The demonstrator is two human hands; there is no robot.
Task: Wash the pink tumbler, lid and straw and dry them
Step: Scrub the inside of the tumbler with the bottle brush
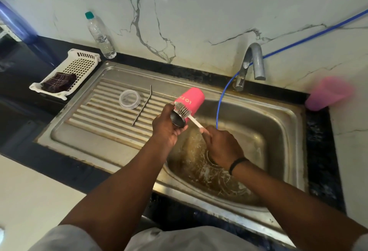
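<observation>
My left hand [166, 126] grips the pink tumbler [194, 99] near its open mouth, tilted on its side over the sink basin [278, 131]. In my right hand [223, 144] I hold the white handle of a bottle brush [182, 109], whose grey bristle head lies against the tumbler's side next to the mouth. The clear lid [129, 99] and the metal straw [142, 108] lie side by side on the ribbed drainboard [103, 119], left of my hands.
A tap [253, 63] stands at the back of the sink, with a blue hose [221, 101] hanging into the basin. A white basket [79, 65] with a dark checked cloth [58, 82] sits left. A water bottle [100, 35] stands behind it. A pink cup [328, 93] is right.
</observation>
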